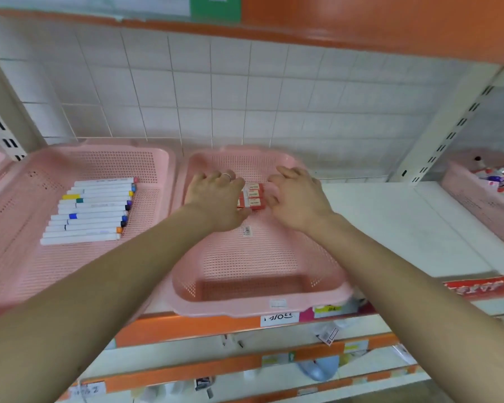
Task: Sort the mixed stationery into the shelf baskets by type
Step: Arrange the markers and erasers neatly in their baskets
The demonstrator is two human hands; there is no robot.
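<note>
Three small red-and-white erasers [253,196] lie stacked side by side on the floor of the middle pink basket [259,257]. My left hand [217,199], with a ring on one finger, presses against their left ends. My right hand [296,196] touches their right ends, fingers curled. Both hands flank the erasers and partly hide them. In the left pink basket [21,257] several white markers [90,210] with coloured caps lie in a neat row.
A third pink basket [472,196] with mixed stationery stands at the far right. Bare white shelf [405,222] lies between it and the middle basket. An orange shelf above, lower shelves with price tags below, a tiled wall behind.
</note>
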